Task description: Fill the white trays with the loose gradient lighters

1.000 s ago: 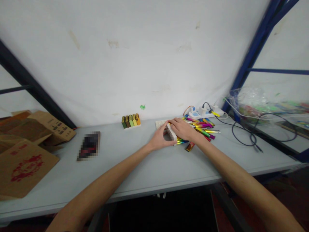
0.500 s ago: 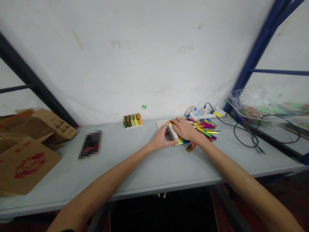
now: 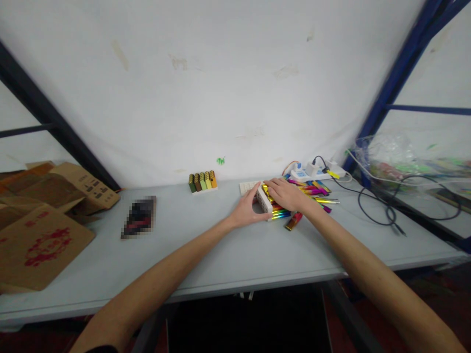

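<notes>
My left hand (image 3: 245, 212) grips a white slotted tray (image 3: 264, 201), thumb at its near end and fingers at its far end. The tray stands tipped on its side, its base toward my left palm. Shiny lighters (image 3: 280, 214) in rainbow and gold colours lie in it, pointing right. My right hand (image 3: 287, 194) rests over them with its fingers stretched out on the gold ones; what lies under the palm is hidden. Loose metallic lighters (image 3: 311, 190) are heaped beyond and right of this hand. A red and gold lighter (image 3: 293, 221) lies nearer me.
Another white tray (image 3: 246, 188) lies behind my left hand. Upright green, brown and yellow lighters (image 3: 203, 181) stand in a tray by the wall. A power strip (image 3: 311, 171) and black cable (image 3: 379, 196) are right; cardboard boxes (image 3: 55, 240) and a blurred dark item (image 3: 140, 217) are left.
My right hand's fingers have shifted slightly, and more of the gold lighters in the tray shows. My left hand keeps its hold on the tray. The whole view has shifted a little.
</notes>
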Action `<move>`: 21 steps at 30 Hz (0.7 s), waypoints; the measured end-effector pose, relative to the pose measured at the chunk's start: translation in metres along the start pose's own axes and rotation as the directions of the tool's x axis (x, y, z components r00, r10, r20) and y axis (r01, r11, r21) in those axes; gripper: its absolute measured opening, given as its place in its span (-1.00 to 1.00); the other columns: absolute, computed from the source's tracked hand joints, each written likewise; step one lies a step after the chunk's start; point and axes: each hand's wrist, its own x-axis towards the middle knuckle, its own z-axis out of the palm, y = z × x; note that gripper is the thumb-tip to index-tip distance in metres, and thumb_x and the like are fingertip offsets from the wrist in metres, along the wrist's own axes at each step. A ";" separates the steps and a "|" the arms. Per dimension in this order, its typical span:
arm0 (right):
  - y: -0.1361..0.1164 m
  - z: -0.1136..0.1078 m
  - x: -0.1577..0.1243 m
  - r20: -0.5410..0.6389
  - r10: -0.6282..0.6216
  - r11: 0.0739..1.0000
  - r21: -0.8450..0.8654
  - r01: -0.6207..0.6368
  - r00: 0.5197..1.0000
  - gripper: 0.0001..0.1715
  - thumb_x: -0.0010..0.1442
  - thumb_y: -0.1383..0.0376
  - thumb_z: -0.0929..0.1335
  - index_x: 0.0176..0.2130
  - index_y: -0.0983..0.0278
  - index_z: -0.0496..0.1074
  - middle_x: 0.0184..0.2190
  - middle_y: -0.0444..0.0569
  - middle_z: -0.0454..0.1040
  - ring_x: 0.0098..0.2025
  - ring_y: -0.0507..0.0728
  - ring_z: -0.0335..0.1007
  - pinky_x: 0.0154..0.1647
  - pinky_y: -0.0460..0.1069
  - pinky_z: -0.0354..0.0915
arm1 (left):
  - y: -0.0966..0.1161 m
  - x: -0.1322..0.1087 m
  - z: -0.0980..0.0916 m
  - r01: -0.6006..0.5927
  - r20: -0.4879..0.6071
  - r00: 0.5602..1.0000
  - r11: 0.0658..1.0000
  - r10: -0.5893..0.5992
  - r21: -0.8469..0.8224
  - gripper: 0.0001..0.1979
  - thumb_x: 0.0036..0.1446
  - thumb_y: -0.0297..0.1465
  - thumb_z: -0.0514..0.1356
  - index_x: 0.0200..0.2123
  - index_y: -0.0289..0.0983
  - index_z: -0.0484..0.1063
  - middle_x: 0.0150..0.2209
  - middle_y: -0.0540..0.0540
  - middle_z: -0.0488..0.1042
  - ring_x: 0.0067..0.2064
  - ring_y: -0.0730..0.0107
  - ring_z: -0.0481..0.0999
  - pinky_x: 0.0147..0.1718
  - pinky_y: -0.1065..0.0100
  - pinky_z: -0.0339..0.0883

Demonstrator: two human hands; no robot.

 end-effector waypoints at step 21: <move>0.039 0.022 -0.010 -0.026 -0.075 0.996 0.049 0.076 0.997 -0.59 0.46 0.36 0.13 0.03 0.40 0.47 0.18 0.29 0.43 0.13 0.29 0.34 0.18 0.25 0.24 | -0.004 -0.001 -0.002 0.022 0.003 1.000 0.999 -0.022 0.025 0.20 -0.08 -0.10 0.50 0.49 -0.21 -0.08 0.41 -0.33 0.14 0.37 -0.16 0.24 0.36 -0.09 0.15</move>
